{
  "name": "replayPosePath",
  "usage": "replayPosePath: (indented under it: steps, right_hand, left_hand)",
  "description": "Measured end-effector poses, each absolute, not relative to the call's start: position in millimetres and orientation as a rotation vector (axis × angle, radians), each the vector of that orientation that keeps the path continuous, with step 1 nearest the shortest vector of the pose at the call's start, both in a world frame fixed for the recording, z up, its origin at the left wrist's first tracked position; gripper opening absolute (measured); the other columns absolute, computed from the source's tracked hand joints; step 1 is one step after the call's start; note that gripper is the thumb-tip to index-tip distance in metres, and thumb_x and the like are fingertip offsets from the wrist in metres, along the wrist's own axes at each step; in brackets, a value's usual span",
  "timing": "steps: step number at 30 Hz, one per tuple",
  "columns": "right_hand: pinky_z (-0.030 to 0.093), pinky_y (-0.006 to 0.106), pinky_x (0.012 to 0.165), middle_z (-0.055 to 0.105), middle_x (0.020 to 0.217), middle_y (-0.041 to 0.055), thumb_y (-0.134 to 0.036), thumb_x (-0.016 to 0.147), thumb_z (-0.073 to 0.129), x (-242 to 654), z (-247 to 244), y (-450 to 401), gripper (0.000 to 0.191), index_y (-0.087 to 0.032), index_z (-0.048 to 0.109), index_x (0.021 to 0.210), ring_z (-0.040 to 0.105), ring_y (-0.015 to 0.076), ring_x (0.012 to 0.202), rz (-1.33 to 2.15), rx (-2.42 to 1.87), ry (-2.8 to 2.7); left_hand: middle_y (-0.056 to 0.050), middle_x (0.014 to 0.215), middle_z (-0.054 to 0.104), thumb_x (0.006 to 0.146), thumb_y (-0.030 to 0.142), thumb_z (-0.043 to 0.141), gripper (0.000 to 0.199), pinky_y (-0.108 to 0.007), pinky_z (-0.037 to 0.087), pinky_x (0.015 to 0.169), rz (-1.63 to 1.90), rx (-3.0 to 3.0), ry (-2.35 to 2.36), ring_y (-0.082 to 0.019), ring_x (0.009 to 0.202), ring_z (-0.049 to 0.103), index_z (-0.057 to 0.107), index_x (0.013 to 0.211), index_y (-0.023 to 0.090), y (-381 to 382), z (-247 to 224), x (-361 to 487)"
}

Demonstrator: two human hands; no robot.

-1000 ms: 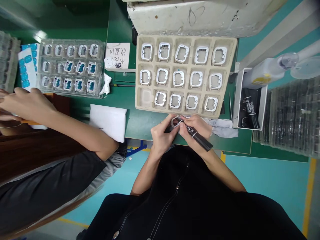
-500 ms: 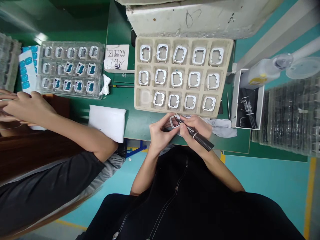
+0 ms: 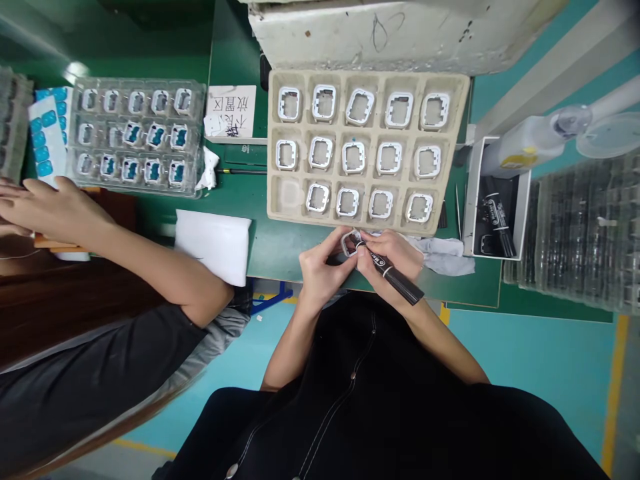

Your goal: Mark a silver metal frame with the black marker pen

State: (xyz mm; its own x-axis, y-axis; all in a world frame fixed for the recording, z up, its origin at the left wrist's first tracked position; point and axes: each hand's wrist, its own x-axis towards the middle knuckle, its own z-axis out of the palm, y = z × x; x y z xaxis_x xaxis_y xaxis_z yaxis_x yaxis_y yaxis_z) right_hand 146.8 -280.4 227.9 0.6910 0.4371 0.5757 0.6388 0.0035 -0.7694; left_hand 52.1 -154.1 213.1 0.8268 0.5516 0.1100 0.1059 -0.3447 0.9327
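My left hand (image 3: 320, 272) pinches a small silver square frame (image 3: 349, 244), tilted, just below the beige tray. A black marker pen (image 3: 400, 280) lies in the grip of my right hand (image 3: 387, 260). Its tip end points at the frame's right edge; whether the tip touches I cannot tell. My fingers partly hide the frame. Above my hands, the beige compartment tray (image 3: 280, 212) carries several similar silver frames, one per compartment, and its lower left compartment (image 3: 289, 195) holds none.
To the right, a white box (image 3: 520, 220) holds a clear bottle (image 3: 525, 143) and black markers (image 3: 500, 223). A grey cloth (image 3: 447, 255) lies by my right hand. Folded white cloth (image 3: 213, 247) and a clear tray (image 3: 137, 193) are left, beside a co-worker's arm (image 3: 145, 250).
The marker's back end has swung slightly down and left, while both hands keep hold of the same things. The view has shifted a little, and the co-worker's hands have moved slightly.
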Motion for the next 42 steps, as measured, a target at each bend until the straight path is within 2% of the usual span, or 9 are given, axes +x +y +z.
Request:
replayPosePath:
  steps: [6, 12, 18, 23, 30, 34, 38, 42]
  right_hand:
    - [0.068, 0.041, 0.082, 0.076, 0.093, 0.0009, -0.011, 0.094, 0.072, 148, 229, -280, 0.016, -0.025, 0.067, 0.1, 0.078, 0.0221, 0.091, -0.183, -1.633, -0.894]
    - [0.067, 0.04, 0.078, 0.079, 0.103, 0.0044, -0.015, 0.094, 0.074, 147, 230, -284, 0.014, -0.024, 0.069, 0.102, 0.078, 0.0237, 0.092, -0.152, -1.517, -0.798]
    - [0.066, 0.04, 0.069, 0.07, 0.084, 0.001, -0.02, 0.096, 0.073, 146, 231, -282, 0.008, -0.025, 0.067, 0.099, 0.073, 0.0213, 0.077, -0.075, -1.319, -0.661]
    - [0.065, 0.04, 0.068, 0.067, 0.079, -0.0004, -0.025, 0.097, 0.073, 147, 233, -282, 0.009, -0.026, 0.064, 0.095, 0.069, 0.0199, 0.07, -0.079, -1.321, -0.638]
    - [0.065, 0.041, 0.071, 0.067, 0.077, 0.0, -0.028, 0.1, 0.073, 148, 230, -288, 0.013, -0.024, 0.062, 0.095, 0.073, 0.0229, 0.075, 0.013, -1.321, -0.621]
    - [0.066, 0.042, 0.076, 0.068, 0.079, 0.0001, -0.026, 0.1, 0.073, 148, 231, -289, 0.011, -0.024, 0.062, 0.096, 0.074, 0.0224, 0.078, 0.04, -1.31, -0.623]
    - [0.066, 0.043, 0.077, 0.067, 0.078, 0.0003, -0.025, 0.098, 0.074, 147, 229, -288, 0.012, -0.024, 0.062, 0.095, 0.073, 0.0223, 0.076, 0.045, -1.278, -0.608]
    - [0.064, 0.043, 0.073, 0.06, 0.07, -0.0025, -0.032, 0.098, 0.073, 149, 225, -291, 0.015, -0.025, 0.06, 0.093, 0.069, 0.0226, 0.069, -0.06, -1.315, -0.528]
  left_hand:
    - [-0.001, 0.095, 0.081, 0.09, 0.029, 0.079, 0.035, -0.027, 0.065, 0.089, 0.515, 1.928, 0.501, -0.017, 0.086, 0.079, 0.077, 0.124, 0.02, -155, 212, 53]
    - [-0.007, 0.104, 0.083, 0.076, 0.036, 0.094, 0.056, -0.034, 0.069, 0.094, 0.466, 1.577, 0.493, -0.022, 0.092, 0.082, 0.075, 0.124, 0.015, -151, 212, 54]
    - [-0.009, 0.106, 0.084, 0.068, 0.033, 0.1, 0.061, -0.036, 0.07, 0.093, 0.468, 1.439, 0.427, -0.024, 0.095, 0.083, 0.076, 0.121, 0.016, -145, 210, 53]
    - [-0.009, 0.106, 0.084, 0.07, 0.037, 0.099, 0.061, -0.038, 0.069, 0.095, 0.495, 1.485, 0.388, -0.026, 0.096, 0.083, 0.076, 0.123, 0.018, -145, 207, 51]
    - [-0.006, 0.102, 0.083, 0.076, 0.033, 0.096, 0.06, -0.031, 0.067, 0.087, 0.699, 1.853, 0.357, -0.021, 0.088, 0.081, 0.073, 0.13, 0.02, -152, 210, 47]
    - [-0.006, 0.109, 0.083, 0.082, 0.03, 0.092, 0.056, -0.028, 0.065, 0.086, 0.765, 1.97, 0.309, -0.019, 0.088, 0.081, 0.072, 0.133, 0.021, -153, 208, 47]
    - [-0.007, 0.111, 0.083, 0.08, 0.029, 0.093, 0.06, -0.025, 0.063, 0.087, 0.804, 1.991, 0.263, -0.018, 0.089, 0.081, 0.07, 0.135, 0.02, -156, 207, 48]
    - [-0.007, 0.107, 0.083, 0.077, 0.037, 0.095, 0.064, -0.027, 0.064, 0.086, 0.854, 2.036, 0.23, -0.019, 0.087, 0.081, 0.072, 0.133, 0.019, -152, 217, 46]
